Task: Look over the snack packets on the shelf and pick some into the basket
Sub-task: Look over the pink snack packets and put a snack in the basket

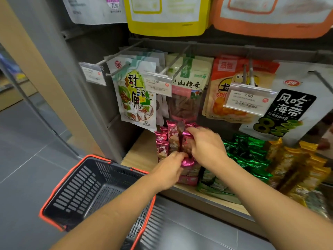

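- We see 1 pink packet (186, 161) held upright between both hands, touching the stack of other pink packets (162, 144) at the left end of the wooden shelf (138, 156).
- The right hand (205, 147) curls its fingers over the packet's top end and grips it.
- The left hand (169, 170) pinches the packet's lower end from the near side.
- The basket (59, 186), black with a red rim, sits near and left, under the left forearm and on the near side of the shelf edge.
- Right of the pink stack lie green packets (248, 152), then gold packets (297, 163) farther right, all on the same shelf.
- Above the shelf, 4 bags hang on pegs, left to right: a white-and-green bag (135, 94), a bag of reddish strips (185, 105), an orange bag (221, 74) and a white bag with a black panel (292, 105).
- 2 price tags read 13.80 (158, 83) and 3.90 (248, 98). We cannot read the third tag (92, 73), far left.
- Yellow (165, 20) and orange (270, 24) pouches hang higher up.
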{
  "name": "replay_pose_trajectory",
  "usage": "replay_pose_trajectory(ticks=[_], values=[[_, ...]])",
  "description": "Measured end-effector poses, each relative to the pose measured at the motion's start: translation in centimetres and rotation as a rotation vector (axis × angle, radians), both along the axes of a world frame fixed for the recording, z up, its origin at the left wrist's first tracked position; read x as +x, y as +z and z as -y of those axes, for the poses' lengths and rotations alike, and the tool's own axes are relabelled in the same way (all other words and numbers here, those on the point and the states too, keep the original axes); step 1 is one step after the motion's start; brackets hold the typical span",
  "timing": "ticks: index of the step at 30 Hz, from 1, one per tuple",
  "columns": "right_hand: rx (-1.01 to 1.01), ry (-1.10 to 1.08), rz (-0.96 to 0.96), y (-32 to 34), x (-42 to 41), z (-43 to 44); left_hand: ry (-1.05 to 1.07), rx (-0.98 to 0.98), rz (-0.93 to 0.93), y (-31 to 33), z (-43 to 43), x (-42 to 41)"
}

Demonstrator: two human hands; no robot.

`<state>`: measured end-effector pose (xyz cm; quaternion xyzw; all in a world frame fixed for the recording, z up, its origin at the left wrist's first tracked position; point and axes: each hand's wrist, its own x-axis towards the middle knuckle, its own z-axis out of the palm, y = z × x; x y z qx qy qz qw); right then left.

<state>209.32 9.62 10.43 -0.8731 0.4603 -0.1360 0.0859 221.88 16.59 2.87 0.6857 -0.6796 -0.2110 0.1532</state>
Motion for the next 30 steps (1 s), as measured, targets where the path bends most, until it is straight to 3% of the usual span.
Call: replay_pose_trajectory(ticks=[4,9,12,18,25,28,30], values=[[-0.108,0.047,0.111,1.0,-0.7,-0.8,0.126,-0.046,0.042,0.4,0.0,-0.6],[0.011,0.028,0.032,0.8,-0.6,-0.8,0.141,-0.181,0.103,1.6,0.2,-0.7],[0.009,0.003,0.109,0.8,-0.5,-1.2,0.168,-0.177,0.059,1.8,0.0,-0.5],[-0.254,0.106,0.356,3.8,-3.6,-3.8,0.139,-0.009,-0.066,1.5,-0.4,-0.4],[-0.561,0.295,0.425,7.3,-9.6,-8.2,0.143,0.159,0.056,2.4,-1.1,-0.3],[-0.461,0.298,0.554,8.9,-11.5,-9.9,0.165,0.165,0.100,4.2,-2.0,0.1],[-0.220,0.229,0.686,9.5,-12.2,-10.9,0.164,0.133,0.156,6.1,-3.1,0.1]])
